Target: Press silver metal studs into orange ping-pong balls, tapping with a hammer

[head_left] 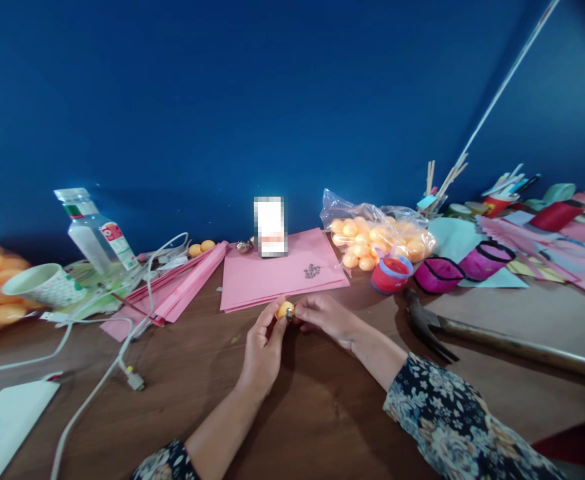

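My left hand is closed round a small orange ball, which looks like a table tennis ball. At the ball's near right side sits a tiny dark, shiny piece, too small to name. The fingertips of my right hand are pinched together right beside that piece. Whatever lies between them is hidden. Just beyond both hands are stacked pink sheets, bearing a little heap of small metal rings or nuts.
A blurred-out upright phone-like object stands on the sheets. Bagged orange balls, a red cup and a claw hammer lie to the right. On the left are a bottle, a paper cup and white cables.
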The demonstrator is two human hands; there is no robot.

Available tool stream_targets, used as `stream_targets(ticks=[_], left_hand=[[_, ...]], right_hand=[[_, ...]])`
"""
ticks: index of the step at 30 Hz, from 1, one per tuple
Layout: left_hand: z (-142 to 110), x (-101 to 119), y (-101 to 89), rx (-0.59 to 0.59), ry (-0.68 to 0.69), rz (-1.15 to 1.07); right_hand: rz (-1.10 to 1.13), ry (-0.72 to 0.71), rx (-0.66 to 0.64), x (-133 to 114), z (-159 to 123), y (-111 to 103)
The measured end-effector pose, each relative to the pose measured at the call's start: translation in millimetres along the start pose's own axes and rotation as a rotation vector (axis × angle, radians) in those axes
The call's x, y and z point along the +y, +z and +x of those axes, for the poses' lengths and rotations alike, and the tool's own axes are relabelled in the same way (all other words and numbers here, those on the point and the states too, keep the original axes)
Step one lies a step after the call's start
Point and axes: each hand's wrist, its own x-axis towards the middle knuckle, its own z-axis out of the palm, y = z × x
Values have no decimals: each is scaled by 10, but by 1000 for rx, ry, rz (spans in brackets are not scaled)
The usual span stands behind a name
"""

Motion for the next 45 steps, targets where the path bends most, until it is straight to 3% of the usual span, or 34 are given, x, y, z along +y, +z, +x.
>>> stream_targets(ticks=[18,26,31,45], left_hand=[[-22,26,10,3,-4,17],[1,18,39,-22,-104,-235],[-9,46,59,-50,-163,-458],[-12,104,40,-3,-200,-413]], right_hand=[[15,-15,77,44,16,32],[45,-38,50,29,5,31],[47,-82,55,18,-22,48],[-168,-329,46,58,-65,147]])
